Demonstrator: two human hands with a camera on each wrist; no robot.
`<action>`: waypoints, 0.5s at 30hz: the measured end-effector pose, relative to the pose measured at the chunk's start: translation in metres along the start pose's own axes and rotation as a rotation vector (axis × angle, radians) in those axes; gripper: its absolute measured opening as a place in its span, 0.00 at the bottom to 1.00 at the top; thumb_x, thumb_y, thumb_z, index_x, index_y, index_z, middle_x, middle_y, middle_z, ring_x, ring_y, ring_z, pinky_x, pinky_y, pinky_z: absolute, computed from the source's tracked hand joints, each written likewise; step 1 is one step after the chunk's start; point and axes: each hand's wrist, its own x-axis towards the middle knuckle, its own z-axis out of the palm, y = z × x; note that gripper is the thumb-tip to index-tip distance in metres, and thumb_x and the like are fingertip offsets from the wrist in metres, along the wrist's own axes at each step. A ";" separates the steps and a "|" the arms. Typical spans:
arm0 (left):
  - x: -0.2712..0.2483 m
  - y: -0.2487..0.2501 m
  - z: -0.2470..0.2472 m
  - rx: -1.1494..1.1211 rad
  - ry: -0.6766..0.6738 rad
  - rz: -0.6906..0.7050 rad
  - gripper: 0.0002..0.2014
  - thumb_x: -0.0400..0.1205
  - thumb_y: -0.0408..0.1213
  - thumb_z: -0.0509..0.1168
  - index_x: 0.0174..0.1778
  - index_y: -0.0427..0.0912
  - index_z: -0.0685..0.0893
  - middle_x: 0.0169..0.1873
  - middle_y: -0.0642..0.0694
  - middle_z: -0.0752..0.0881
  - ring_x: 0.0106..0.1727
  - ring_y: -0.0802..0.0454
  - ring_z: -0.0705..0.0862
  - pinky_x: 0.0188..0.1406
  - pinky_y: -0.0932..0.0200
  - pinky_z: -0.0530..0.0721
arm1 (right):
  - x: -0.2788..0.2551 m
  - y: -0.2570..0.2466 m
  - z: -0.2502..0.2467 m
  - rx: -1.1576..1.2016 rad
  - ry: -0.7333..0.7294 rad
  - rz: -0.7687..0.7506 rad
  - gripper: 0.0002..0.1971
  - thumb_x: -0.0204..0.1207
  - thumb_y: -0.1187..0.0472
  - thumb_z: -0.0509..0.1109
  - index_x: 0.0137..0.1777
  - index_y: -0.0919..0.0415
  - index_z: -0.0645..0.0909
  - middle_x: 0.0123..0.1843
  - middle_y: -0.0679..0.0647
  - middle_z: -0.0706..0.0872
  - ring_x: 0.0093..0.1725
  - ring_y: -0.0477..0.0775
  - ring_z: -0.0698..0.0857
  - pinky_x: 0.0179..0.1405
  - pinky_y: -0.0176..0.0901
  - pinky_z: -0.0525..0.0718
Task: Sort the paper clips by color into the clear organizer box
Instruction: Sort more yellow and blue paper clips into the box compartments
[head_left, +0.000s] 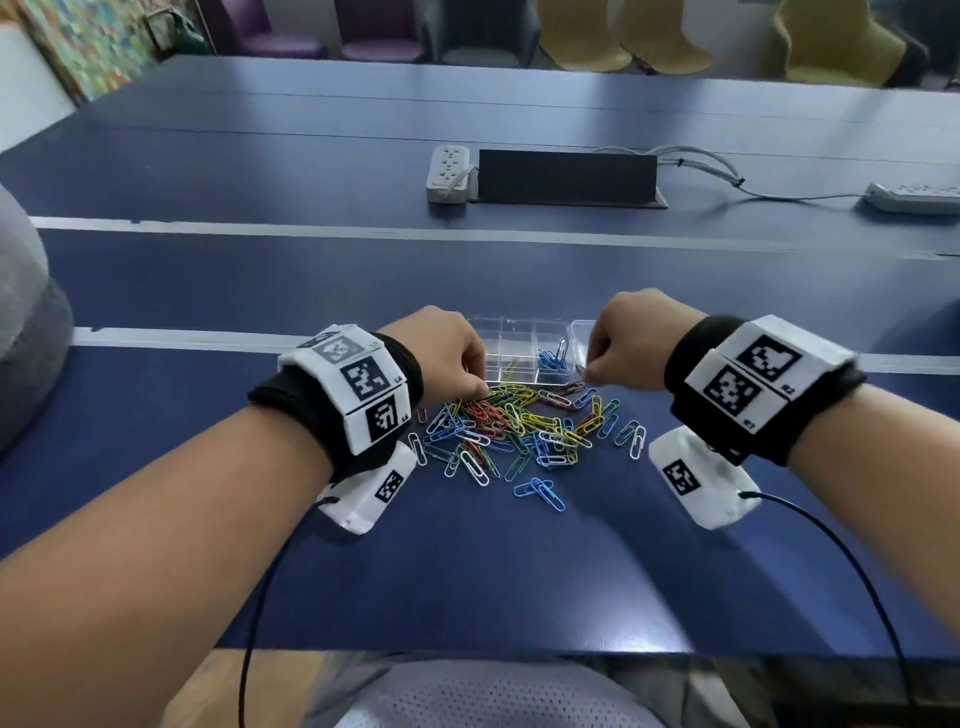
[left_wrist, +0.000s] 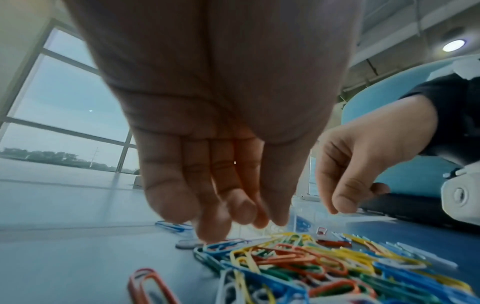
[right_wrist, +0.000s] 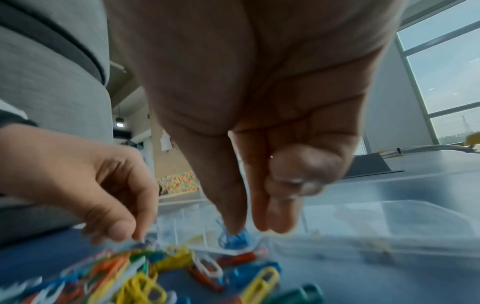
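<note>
A loose pile of coloured paper clips (head_left: 519, 431) lies on the blue table in front of the clear organizer box (head_left: 498, 332). One compartment holds several blue clips (head_left: 551, 359), and a yellow clip (head_left: 511, 366) lies in the compartment to its left. My left hand (head_left: 482, 387) reaches down to the pile's far left edge, fingers hanging fairly straight (left_wrist: 246, 222); I see nothing between them. My right hand (head_left: 589, 370) hovers over the box's near right corner. Its thumb and forefinger (right_wrist: 249, 228) point down just above the blue clips (right_wrist: 233, 240) with nothing between them.
A white power strip (head_left: 449, 174) and a black cable hatch (head_left: 566, 179) sit farther back on the table, with a second strip (head_left: 914, 197) and cables at the right. A grey cushioned seat (head_left: 26, 322) stands at the left. The table's near edge (head_left: 467, 652) is by my lap.
</note>
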 end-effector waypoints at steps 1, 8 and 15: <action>0.000 0.001 0.001 0.024 0.000 -0.001 0.09 0.78 0.43 0.69 0.48 0.44 0.91 0.39 0.50 0.89 0.42 0.55 0.85 0.48 0.59 0.84 | -0.002 0.001 0.004 -0.054 -0.051 0.030 0.13 0.71 0.52 0.74 0.41 0.63 0.88 0.33 0.55 0.85 0.41 0.57 0.83 0.41 0.39 0.78; 0.001 0.005 0.007 0.092 -0.028 -0.041 0.09 0.75 0.45 0.73 0.46 0.46 0.92 0.43 0.48 0.91 0.44 0.52 0.87 0.46 0.59 0.84 | -0.001 -0.001 0.019 -0.079 -0.090 0.061 0.12 0.71 0.55 0.72 0.43 0.65 0.88 0.34 0.56 0.84 0.40 0.60 0.83 0.46 0.42 0.85; 0.000 0.003 0.008 0.055 -0.049 -0.033 0.04 0.75 0.41 0.73 0.41 0.45 0.90 0.34 0.52 0.86 0.40 0.55 0.83 0.42 0.61 0.80 | -0.010 0.001 0.012 0.154 -0.040 -0.050 0.04 0.71 0.59 0.69 0.39 0.48 0.81 0.34 0.43 0.81 0.42 0.52 0.80 0.45 0.37 0.74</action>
